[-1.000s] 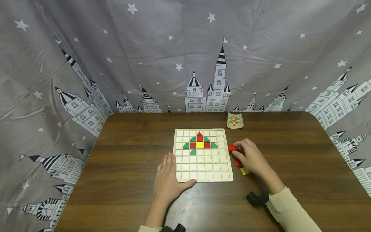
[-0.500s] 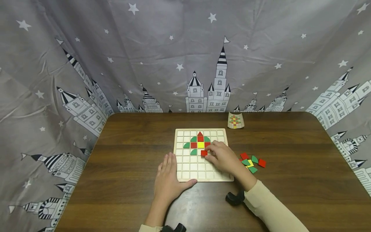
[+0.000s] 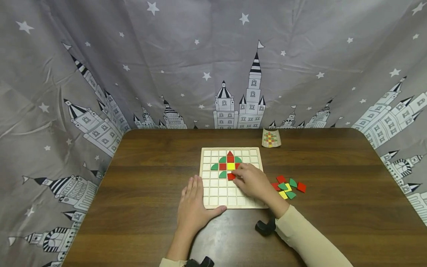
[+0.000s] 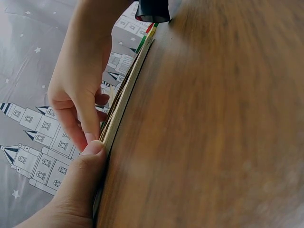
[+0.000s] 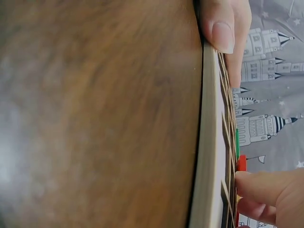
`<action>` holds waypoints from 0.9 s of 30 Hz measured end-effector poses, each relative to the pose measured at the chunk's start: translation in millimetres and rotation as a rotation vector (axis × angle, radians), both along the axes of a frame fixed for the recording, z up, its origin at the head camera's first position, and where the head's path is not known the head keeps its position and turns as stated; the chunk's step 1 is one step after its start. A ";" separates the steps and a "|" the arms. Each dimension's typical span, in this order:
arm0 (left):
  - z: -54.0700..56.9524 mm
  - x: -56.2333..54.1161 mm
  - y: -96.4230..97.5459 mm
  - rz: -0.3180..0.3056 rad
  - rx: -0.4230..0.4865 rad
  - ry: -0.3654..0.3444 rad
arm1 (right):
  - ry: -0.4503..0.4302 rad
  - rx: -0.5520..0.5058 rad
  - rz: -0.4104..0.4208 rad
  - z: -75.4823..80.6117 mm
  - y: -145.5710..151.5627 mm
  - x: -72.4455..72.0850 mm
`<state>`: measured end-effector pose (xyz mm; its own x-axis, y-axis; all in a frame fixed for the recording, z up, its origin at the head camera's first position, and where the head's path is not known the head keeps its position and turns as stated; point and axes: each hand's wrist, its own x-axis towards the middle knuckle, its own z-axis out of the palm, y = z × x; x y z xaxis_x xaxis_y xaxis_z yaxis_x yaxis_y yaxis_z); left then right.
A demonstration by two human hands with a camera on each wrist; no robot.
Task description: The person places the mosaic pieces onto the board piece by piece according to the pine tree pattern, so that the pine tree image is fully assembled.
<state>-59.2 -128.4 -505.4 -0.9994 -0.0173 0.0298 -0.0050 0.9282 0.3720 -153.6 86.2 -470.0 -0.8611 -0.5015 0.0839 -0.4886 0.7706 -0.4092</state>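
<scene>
right hand [image 3: 252, 180] pinches a red square [image 3: 230, 177] at the grid board [image 3: 213, 192], left hand [image 3: 193, 208] pretty flat, thumb splayed, touching the board's edges

On the table [image 3: 150, 159], the board [image 3: 213, 193] lies left of the tile pile [image 3: 288, 188], a card [image 3: 271, 138] behind both.

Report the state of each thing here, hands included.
Pale wooden square grid board: lying flat, partly filled.
Red square tile: pinched, seating unclear.
Bare right hand: fingers pinching that tile.
Bare left hand: fingers straight, thumb on the board's edge.
Loose red, yellow and green tiles: scattered, some overlapping.
Small cream patterned card: bowed.
Grey castle-print curtain: creased.
</scene>
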 end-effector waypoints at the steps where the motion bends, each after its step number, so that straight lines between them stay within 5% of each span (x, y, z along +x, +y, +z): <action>1: 0.0 0.0 0.0 0.000 0.001 0.002 | 0.006 0.002 -0.001 -0.1 -0.5 -0.2; 11: -0.3 0.0 0.0 -0.003 -0.007 0.012 | 0.081 0.025 0.018 -0.2 -4.6 -1.3; 27: 0.1 -0.9 0.6 0.002 -0.002 -0.003 | 0.051 -0.008 -0.038 3.0 -9.0 -4.6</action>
<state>-60.1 -127.8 -505.3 -0.9995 -0.0196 0.0267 -0.0083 0.9291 0.3698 -158.1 77.1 -467.0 -0.8740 -0.4675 0.1324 -0.4795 0.7857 -0.3909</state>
